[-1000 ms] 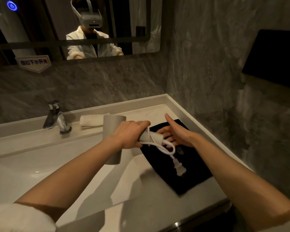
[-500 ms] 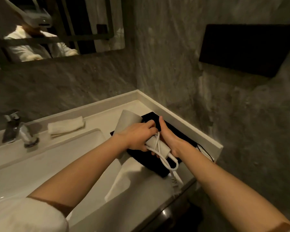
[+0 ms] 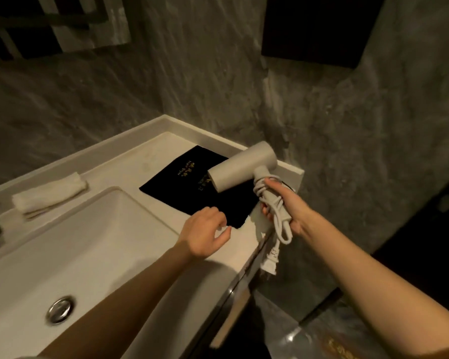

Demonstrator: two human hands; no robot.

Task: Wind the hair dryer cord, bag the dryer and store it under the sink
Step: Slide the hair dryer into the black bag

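A white hair dryer [image 3: 240,168] hangs in the air over the counter's right end, barrel pointing left. My right hand [image 3: 289,206] grips its handle, with the white cord [image 3: 279,216] wound around it. A loop and the plug [image 3: 271,259] dangle below my fist. A flat black bag [image 3: 189,182] with gold lettering lies on the white counter [image 3: 130,161]. My left hand [image 3: 205,233] hovers over the bag's near corner, fingers loosely apart and holding nothing.
The white sink basin [image 3: 70,244] with a metal drain [image 3: 60,309] fills the left. A folded white towel [image 3: 48,195] lies behind it. Grey stone walls close the back and right. A dark gap opens under the counter's right edge.
My left hand let go of the dryer and dropped toward the bag's corner. My right hand now carries the dryer alone, lifted right off the bag. The view swung right and down.
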